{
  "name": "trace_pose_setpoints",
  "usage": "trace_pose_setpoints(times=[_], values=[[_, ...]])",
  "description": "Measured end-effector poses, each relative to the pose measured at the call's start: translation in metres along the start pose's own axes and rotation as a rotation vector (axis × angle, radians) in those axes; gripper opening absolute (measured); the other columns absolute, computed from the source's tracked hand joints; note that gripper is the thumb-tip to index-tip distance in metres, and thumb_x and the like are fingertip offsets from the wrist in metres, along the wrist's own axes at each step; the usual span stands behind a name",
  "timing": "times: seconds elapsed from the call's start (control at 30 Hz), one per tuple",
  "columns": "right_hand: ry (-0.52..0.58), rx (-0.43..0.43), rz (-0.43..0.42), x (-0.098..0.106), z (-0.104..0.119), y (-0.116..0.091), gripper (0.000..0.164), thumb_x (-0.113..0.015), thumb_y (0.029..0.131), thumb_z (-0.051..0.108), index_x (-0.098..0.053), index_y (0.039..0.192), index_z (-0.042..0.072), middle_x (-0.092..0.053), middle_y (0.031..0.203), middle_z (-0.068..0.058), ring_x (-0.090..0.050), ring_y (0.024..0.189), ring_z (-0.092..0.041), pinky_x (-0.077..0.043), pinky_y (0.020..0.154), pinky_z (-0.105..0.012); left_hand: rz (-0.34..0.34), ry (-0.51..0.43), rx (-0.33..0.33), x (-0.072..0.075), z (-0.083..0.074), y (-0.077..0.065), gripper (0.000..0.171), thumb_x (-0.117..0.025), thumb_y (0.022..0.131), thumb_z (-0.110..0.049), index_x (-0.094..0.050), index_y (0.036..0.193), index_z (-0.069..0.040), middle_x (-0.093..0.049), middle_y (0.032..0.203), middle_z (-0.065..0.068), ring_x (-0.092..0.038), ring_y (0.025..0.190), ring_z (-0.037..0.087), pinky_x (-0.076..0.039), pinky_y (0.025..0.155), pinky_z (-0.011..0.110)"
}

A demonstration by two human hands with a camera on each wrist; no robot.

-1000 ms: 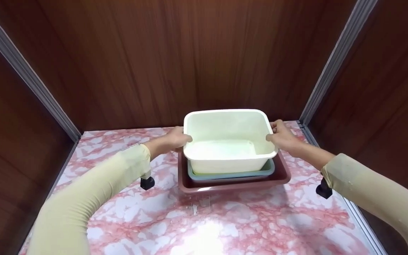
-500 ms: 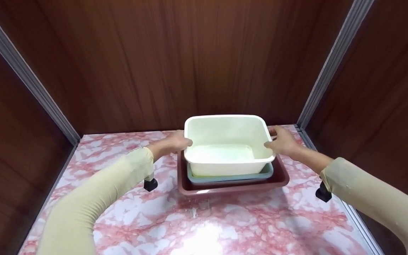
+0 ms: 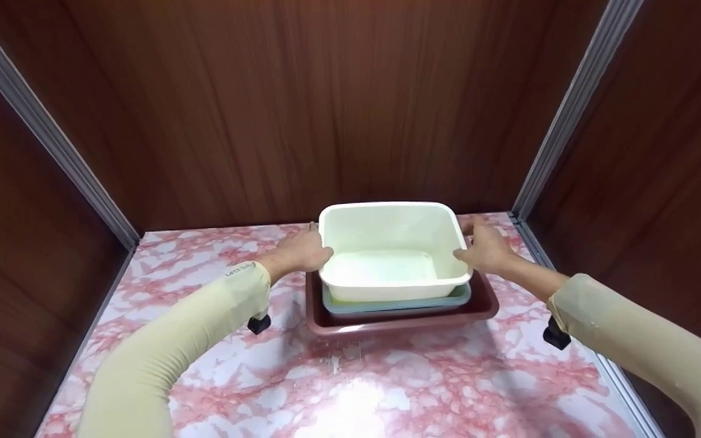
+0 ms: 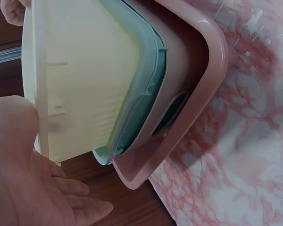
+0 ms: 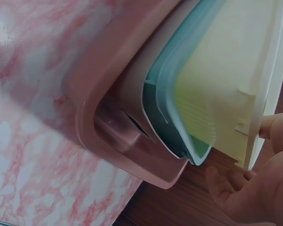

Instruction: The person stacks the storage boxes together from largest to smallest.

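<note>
In the head view, a white rectangular basin [image 3: 393, 267] sits tilted toward me in the top of a nested stack. Around its lower part is a teal basin [image 3: 396, 307], with a yellow-green strip showing inside it. A pinkish-beige basin [image 4: 167, 92] with a slot in its end holds the teal one. Outermost stands a reddish-brown basin [image 3: 399, 328]. My left hand [image 3: 303, 249] holds the white basin's left end, thumb over the rim, its other fingers extended outside. At the right end, my right hand [image 3: 487, 248] grips the rim between thumb and fingers.
The stack stands toward the back of a red-and-white marbled table [image 3: 253, 371]. A dark wood panel [image 3: 326, 109] rises close behind it. Side panels with grey metal strips [image 3: 560, 121] flank the table. Light glares off the front of the tabletop.
The white basin has come down a little into the stack, both hands moving down with it. The left hand has shifted slightly on its rim. The outer basins look unmoved.
</note>
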State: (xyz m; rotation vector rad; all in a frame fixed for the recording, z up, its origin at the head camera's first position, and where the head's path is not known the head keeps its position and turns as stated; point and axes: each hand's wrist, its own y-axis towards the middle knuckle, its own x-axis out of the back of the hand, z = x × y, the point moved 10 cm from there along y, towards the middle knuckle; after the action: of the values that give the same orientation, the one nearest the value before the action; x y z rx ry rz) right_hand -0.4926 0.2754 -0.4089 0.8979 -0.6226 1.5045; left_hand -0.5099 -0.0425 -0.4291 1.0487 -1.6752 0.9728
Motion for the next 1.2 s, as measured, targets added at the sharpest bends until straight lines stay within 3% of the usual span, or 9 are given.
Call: trace_pose_setpoints(times=[0.23,0.5,0.73,1.0,1.2], values=[[-0.012,0.087,-0.008,-0.010,0.004,-0.001,0.062,-0.073,0.078,0.003,-0.044,0.131,-0.010,-0.054,0.124,-0.030,-0.054,0.108,-0.043,-0.044,0.092,-0.053,0.001,0.077,0.020,-0.010,0.004,0.001,0.068,-0.044,0.091,-0.038,-0.041,0.139,0.009,-0.039,0.145,0.025,-0.045,0.126,0.036,-0.037,0.101,0.048],[-0.137,0.225,0.002,-0.020,0.011,0.001,0.057,-0.070,0.081,0.005,-0.048,0.130,-0.015,-0.055,0.123,-0.033,-0.051,0.116,-0.046,-0.038,0.099,-0.055,0.049,0.051,0.076,-0.019,0.014,-0.001,0.080,-0.042,0.092,-0.041,-0.022,0.148,0.011,-0.024,0.154,0.025,-0.035,0.135,0.037,-0.036,0.104,0.049],[-0.156,0.229,-0.019,-0.018,0.010,0.007,0.055,-0.070,0.081,0.007,-0.051,0.128,-0.012,-0.057,0.121,-0.031,-0.056,0.109,-0.043,-0.043,0.094,-0.054,0.031,0.059,0.108,-0.017,0.018,0.003,0.078,-0.043,0.091,-0.041,-0.024,0.148,0.010,-0.031,0.151,0.024,-0.040,0.131,0.036,-0.039,0.100,0.050],[-0.171,0.184,0.012,-0.026,-0.005,-0.001,0.058,-0.071,0.083,0.009,-0.048,0.133,-0.011,-0.057,0.124,-0.031,-0.056,0.111,-0.044,-0.044,0.091,-0.056,0.098,0.050,0.105,-0.035,0.013,0.007,0.085,-0.042,0.093,-0.045,-0.012,0.149,0.012,-0.016,0.156,0.026,-0.022,0.141,0.036,-0.026,0.110,0.051],[-0.158,0.179,0.025,-0.032,-0.008,0.001,0.060,-0.071,0.084,0.010,-0.046,0.134,-0.011,-0.057,0.125,-0.031,-0.055,0.112,-0.044,-0.042,0.094,-0.055,0.098,0.069,0.120,-0.038,0.016,0.007,0.086,-0.041,0.093,-0.046,-0.012,0.150,0.011,-0.015,0.156,0.026,-0.025,0.140,0.038,-0.029,0.108,0.049]])
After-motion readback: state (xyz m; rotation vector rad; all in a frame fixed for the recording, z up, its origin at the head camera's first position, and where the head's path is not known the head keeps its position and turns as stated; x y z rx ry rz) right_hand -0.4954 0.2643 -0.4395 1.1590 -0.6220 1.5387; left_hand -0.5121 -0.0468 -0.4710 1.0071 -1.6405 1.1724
